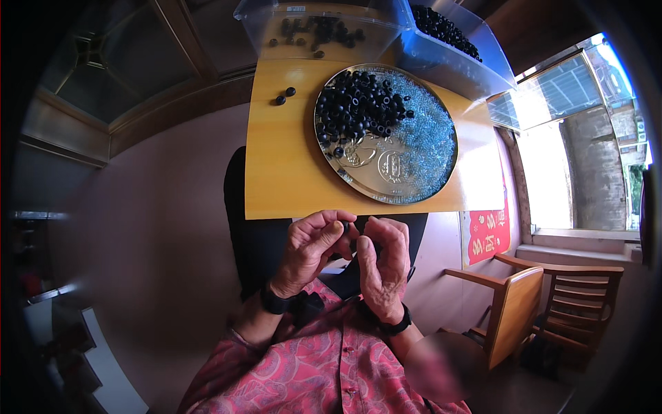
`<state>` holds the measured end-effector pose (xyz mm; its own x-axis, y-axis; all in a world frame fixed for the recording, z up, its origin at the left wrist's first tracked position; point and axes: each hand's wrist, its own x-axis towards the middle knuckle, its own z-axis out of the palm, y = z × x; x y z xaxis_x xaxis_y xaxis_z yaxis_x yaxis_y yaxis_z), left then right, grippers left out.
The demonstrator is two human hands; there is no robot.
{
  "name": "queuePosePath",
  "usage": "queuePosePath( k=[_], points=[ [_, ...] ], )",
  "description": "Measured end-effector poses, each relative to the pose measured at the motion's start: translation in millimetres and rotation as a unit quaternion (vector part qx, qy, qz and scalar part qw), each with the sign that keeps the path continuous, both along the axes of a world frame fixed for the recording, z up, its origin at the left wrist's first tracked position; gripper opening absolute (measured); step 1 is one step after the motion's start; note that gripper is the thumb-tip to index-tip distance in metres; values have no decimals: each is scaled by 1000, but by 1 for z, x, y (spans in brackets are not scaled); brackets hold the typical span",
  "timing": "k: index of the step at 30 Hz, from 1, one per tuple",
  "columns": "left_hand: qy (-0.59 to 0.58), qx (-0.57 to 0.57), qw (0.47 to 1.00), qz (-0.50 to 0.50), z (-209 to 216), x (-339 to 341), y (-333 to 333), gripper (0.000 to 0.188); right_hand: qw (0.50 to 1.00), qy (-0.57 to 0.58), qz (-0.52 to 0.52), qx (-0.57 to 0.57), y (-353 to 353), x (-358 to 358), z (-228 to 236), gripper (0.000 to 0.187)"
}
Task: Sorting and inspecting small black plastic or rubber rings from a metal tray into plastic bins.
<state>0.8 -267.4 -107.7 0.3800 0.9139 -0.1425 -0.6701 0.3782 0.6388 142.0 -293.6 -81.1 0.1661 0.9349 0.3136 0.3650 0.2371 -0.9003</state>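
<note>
Shirt: a red paisley shirt [324, 372] filled the bottom of the view, with a black band on each wrist.
Left hand: the left hand [310, 252] was curled shut, its thumb and fingertips pinched on a small black ring [345, 225] held just below the table's near edge.
Right hand: the right hand [383, 265] was curled too, its fingertips brought up against the left hand's at the ring (whether it gripped anything of its own I could not tell).
Table: a small yellow wooden table [289, 165] stood just beyond the hands.
Tray: a round silver tray [386, 172] lay on the table, with a heap of black rings [358, 107] on its far left part and tiny clear blue pieces [424, 148] spread over its right.
Strays: two loose black rings [285, 96] sat on the tabletop left of the tray.
Bins: two clear plastic bins [324, 34] at the table's far edge held more black rings.
Chairs: wooden chairs [545, 303] stood to the right, well apart from the table.
</note>
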Motion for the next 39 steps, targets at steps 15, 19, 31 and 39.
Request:
queuePosePath(
  k=[15,19,31,39],
  points=[
    [-84,-7,996,-5,-1,2,-3,34,956,199,186,-107,12,-15,-7,83],
    [-90,7,996,-5,-1,2,-1,35,963,177,179,-97,11,-15,-8,80],
    [-206,-46,977,-22,-3,8,4,32,946,241,193,-95,2,7,-5,59],
    [-53,-17,998,15,13,12,4,25,949,264,149,-86,2,9,-2,42]
  ],
)
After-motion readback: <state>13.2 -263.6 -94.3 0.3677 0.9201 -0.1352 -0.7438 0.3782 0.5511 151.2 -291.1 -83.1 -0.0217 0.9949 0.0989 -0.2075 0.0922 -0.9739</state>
